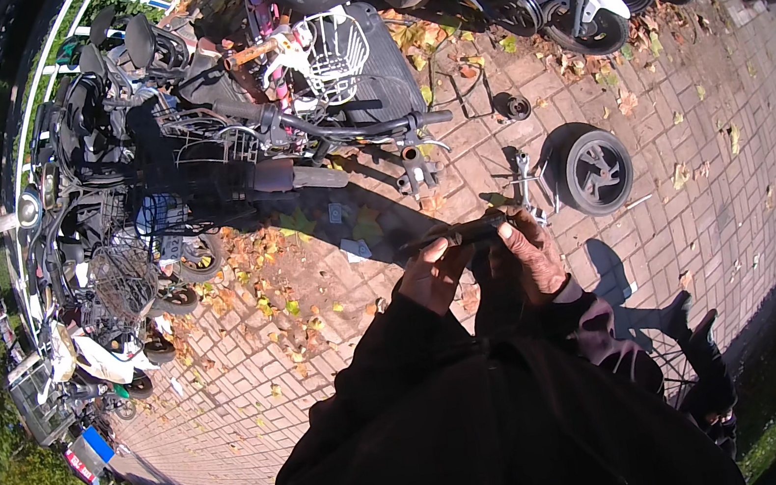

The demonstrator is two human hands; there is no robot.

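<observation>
My left hand (434, 276) and my right hand (531, 257) are both closed around a dark, narrow object (466, 231) in front of my chest. It lies roughly level between them, with the right thumb resting along its upper side. Shade and the small view keep me from telling its kind. On the brick paving beyond my right hand are metal wrenches (525, 181) and a small wheel (599, 173) with a black tyre. A metal clamp-like part (417, 175) lies farther out, ahead of my left hand.
Parked bicycles and scooters crowd the left and far side, one handlebar (343, 132) with a white basket (337, 56) reaching toward me. A white scooter (585, 6) stands at the far right. Fallen leaves (252, 296) litter the paving. Another person's dark-clothed leg (706, 376) shows at lower right.
</observation>
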